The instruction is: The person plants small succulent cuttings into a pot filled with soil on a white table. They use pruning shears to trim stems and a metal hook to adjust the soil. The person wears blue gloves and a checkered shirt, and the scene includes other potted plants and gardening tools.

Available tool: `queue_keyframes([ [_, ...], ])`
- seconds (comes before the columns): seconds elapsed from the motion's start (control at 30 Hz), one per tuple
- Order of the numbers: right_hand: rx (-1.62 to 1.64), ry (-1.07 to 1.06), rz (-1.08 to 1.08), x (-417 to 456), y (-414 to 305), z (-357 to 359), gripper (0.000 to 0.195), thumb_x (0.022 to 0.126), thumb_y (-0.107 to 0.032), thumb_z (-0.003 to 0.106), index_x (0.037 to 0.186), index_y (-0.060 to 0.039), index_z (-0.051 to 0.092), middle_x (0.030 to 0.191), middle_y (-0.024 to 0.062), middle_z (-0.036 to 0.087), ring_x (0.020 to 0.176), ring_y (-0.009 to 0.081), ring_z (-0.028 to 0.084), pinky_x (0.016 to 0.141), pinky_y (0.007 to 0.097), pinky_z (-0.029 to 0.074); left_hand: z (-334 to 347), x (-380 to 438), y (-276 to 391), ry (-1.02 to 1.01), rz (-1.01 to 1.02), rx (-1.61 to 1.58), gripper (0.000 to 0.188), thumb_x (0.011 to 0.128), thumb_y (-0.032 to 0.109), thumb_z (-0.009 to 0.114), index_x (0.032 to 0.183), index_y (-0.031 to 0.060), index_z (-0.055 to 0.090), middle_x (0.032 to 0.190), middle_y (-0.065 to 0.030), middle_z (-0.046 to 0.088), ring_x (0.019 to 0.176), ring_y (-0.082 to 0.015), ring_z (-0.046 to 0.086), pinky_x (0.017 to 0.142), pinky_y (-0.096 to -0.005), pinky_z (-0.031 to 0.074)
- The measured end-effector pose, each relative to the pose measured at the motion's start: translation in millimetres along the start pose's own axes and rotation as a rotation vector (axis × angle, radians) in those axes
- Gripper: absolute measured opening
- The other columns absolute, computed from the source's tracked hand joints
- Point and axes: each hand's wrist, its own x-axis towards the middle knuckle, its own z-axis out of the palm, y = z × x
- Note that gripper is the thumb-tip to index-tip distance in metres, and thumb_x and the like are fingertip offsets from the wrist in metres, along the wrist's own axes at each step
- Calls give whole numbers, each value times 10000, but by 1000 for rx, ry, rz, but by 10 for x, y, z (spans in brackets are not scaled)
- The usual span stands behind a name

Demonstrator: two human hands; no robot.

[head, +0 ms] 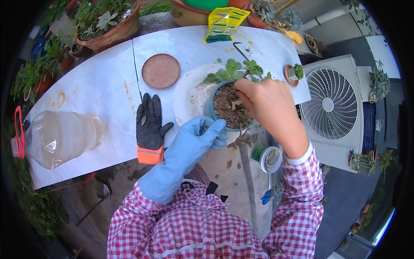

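A blue-green plant pot [212, 103] with dry dark soil leans over a round white plate [190, 87] at the table's front edge. Green leafy stems [233, 69] of a succulent spread beyond its far rim. In a light blue rubber glove, my left hand [202, 131] grips the pot's near left rim. My bare right hand [266, 98] is over the pot's right side, thumb and index finger down at the soil and stems; whether they pinch something is hidden. Small withered stems [241, 140] hang over the near rim.
On the table [113, 71] lie a terracotta saucer [160, 71], a black glove [149, 121], a large water bottle [61, 137], a yellow packet [224, 24], a hooked metal rod [239, 48] and a small potted succulent [296, 73]. A jar [273, 157] with a spoon stands below, near an air-conditioner unit [333, 103].
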Motion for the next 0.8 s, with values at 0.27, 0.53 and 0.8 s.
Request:
queue_keyframes([
  [0.27,413,273,440,-817,-2,-1,68,857,-118,713,892,-68,681,591,125,614,528,307,632,502,378,480,2,-2,6,52,3,84,302,991,308,647,993,6,649,835,-86,724,706,-135,689,635,-254,550],
  [0.53,522,273,506,-1184,73,780,92,846,-131,743,906,-74,704,653,120,663,587,300,661,514,381,499,78,16,-15,133,24,191,318,1002,310,625,972,-4,669,796,-92,720,641,-138,678,581,-247,537],
  [0.8,483,254,236,-710,360,554,127,853,-181,705,817,-60,688,652,147,644,611,353,652,531,446,505,180,-122,-70,9,-159,406,455,1014,369,586,1219,-35,621,793,-51,705,584,-73,619,520,-187,467],
])
